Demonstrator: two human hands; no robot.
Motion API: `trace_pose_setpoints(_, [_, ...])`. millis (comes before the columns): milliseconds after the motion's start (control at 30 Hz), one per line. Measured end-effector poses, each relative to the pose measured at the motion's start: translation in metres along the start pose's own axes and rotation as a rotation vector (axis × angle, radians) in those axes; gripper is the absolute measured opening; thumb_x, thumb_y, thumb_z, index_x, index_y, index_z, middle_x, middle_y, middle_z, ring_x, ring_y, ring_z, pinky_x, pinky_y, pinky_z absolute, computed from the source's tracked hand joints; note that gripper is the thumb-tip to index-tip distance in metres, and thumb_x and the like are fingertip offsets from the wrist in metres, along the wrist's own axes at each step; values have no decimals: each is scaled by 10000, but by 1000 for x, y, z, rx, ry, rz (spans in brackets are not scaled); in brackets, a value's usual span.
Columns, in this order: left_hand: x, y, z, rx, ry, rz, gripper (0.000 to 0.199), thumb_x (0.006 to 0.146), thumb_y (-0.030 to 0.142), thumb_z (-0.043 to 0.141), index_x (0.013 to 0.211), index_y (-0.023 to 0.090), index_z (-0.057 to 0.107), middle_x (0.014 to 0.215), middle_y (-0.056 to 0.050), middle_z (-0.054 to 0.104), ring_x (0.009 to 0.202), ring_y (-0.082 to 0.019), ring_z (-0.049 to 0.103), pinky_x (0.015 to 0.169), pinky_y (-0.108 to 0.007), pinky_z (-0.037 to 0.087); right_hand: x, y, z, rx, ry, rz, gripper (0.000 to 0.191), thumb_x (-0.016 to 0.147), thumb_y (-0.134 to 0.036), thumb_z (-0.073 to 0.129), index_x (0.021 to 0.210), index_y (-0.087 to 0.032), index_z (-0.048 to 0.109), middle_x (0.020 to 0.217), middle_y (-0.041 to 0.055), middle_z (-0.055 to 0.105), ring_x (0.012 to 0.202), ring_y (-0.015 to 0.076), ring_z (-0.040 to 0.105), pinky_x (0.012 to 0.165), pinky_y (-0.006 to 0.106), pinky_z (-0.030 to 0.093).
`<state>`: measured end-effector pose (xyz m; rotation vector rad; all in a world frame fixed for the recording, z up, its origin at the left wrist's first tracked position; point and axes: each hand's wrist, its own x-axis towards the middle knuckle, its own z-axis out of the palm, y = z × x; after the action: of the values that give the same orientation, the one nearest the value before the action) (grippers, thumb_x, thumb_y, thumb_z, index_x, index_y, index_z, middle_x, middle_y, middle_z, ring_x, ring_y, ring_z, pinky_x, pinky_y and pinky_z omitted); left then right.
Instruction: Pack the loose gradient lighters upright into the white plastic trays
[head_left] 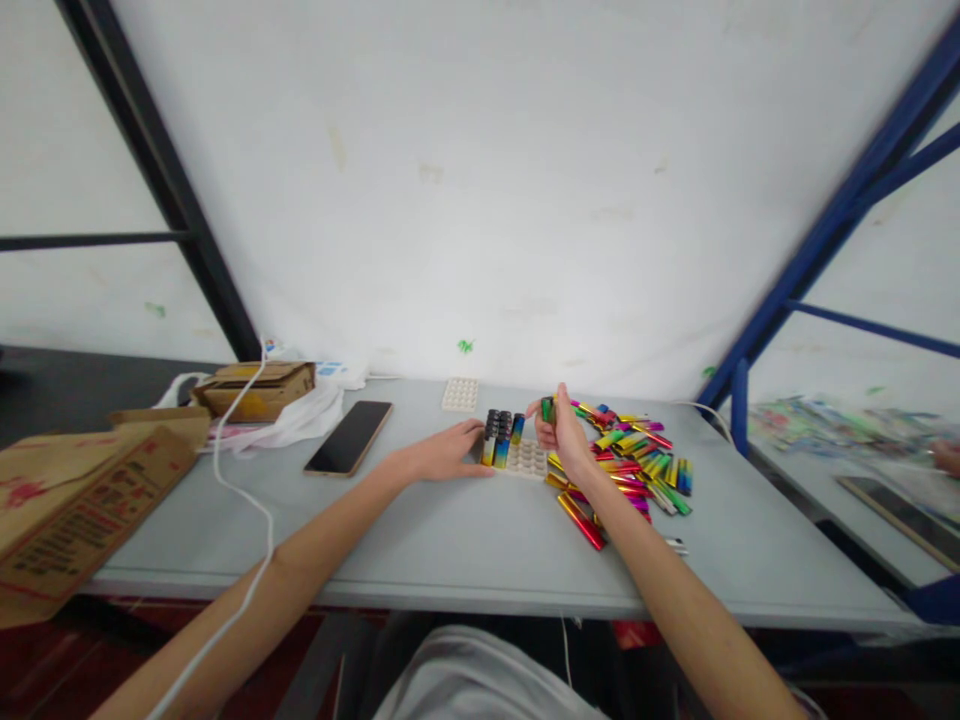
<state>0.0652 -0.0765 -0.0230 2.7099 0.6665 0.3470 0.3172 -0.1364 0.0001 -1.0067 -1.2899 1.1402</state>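
Note:
A white tray with rows of holes lies on the table, its left part filled with upright shiny tubes that have dark tops and yellow-blue sides. My left hand grips the tray's left end, thumb along the front and fingers at the back. Just above the tray's right side, my right hand is closed around a small metallic tube, green and dark where it shows; whether more are inside the fingers is hidden. Beside and under my right forearm spreads a heap of shiny coloured tubes, lying loose.
Another white holed tray lies near the wall. To the left are a phone, a white plastic bag, a cardboard box and a paper bag. A white cable hangs across my left forearm. A blue frame stands at right.

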Motion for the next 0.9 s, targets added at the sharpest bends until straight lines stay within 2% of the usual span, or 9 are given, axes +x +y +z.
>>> trace_pose_setpoints(67, [0, 0, 0, 0, -11, -15, 744, 980, 675, 619, 1463, 122, 495, 1531, -198, 521, 1405, -335, 532, 1196, -381, 395, 0, -7, 2, 66, 55, -30, 673, 862, -885, 486, 924, -240, 671, 574, -68, 376, 433, 101, 322, 415, 263, 262])
trace_pose_setpoints(133, [0, 1, 0, -4, -21, -24, 757, 981, 672, 619, 1470, 109, 485, 1542, -209, 506, 1419, -336, 520, 1212, -386, 386, -2, -11, 2, 53, 87, -93, 639, 838, -845, 585, 1009, -235, 666, 640, -52, 466, 502, 122, 420, 466, 270, 352])
trace_pose_setpoints(267, [0, 2, -1, -13, -18, -9, 755, 991, 657, 613, 1493, 113, 462, 1558, -207, 493, 1457, -333, 480, 1249, -403, 354, -5, -13, -2, -258, 111, -230, 487, 901, -719, 636, 924, -233, 629, 711, -6, 600, 655, 173, 566, 622, 303, 485])
trace_pose_setpoints(367, [0, 1, -1, -13, -19, -17, 770, 992, 636, 624, 1512, 97, 444, 1566, -217, 485, 1472, -337, 463, 1267, -409, 332, -6, -12, -6, -483, 157, -374, 435, 914, -656, 654, 893, -222, 650, 840, 39, 665, 791, 203, 621, 721, 325, 530])
trace_pose_setpoints(433, [-1, 2, -1, -13, -22, -21, 768, 991, 624, 632, 1516, 95, 444, 1566, -218, 484, 1466, -339, 470, 1264, -409, 339, -6, -11, -8, -599, 138, -422, 398, 936, -611, 645, 925, -215, 672, 833, 39, 672, 785, 207, 628, 736, 336, 535])
trace_pose_setpoints(533, [-1, 2, -1, -20, -13, -14, 737, 989, 622, 639, 1508, 129, 467, 1560, -200, 498, 1441, -337, 496, 1242, -405, 372, -6, -9, -11, -688, 68, -403, 322, 976, -529, 616, 1012, -213, 672, 763, 17, 684, 718, 203, 637, 724, 343, 527])
trace_pose_setpoints(733, [-2, 2, -1, -45, -2, -1, 731, 987, 630, 637, 1513, 150, 472, 1551, -187, 506, 1420, -343, 508, 1228, -422, 382, -7, -6, -15, -776, -58, -364, 226, 989, -429, 611, 1082, -226, 647, 811, 17, 719, 765, 209, 678, 764, 349, 529])
trace_pose_setpoints(900, [-2, 2, -1, -39, 0, -5, 735, 985, 627, 639, 1507, 135, 476, 1540, -194, 515, 1422, -349, 509, 1222, -425, 384, -9, -9, -15, -783, -100, -348, 208, 979, -402, 628, 1093, -228, 635, 818, 10, 713, 750, 199, 662, 758, 339, 522])
